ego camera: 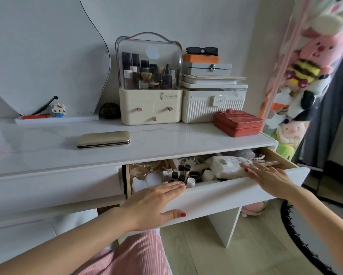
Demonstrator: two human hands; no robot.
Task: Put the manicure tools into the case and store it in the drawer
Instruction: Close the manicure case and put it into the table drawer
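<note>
A closed gold textured case (103,139) lies flat on the white dressing table top (166,135), left of centre. Below the top, the right drawer (216,195) stands pulled out, crowded with small bottles, cotton pads, pearl jewellery and a white packet (228,165). My left hand (154,203) rests on the drawer's front panel, fingers flat over its upper edge and thumb on the face. My right hand (266,175) lies flat over the drawer's right part, fingertips touching the white packet. No loose manicure tools are visible.
A cosmetics organiser (149,100), a ribbed white box (213,108) with stacked boxes and sunglasses, and a red jewellery box (238,123) stand at the back. A mirror (47,56) leans at the left. Plush toys (305,76) hang at the right.
</note>
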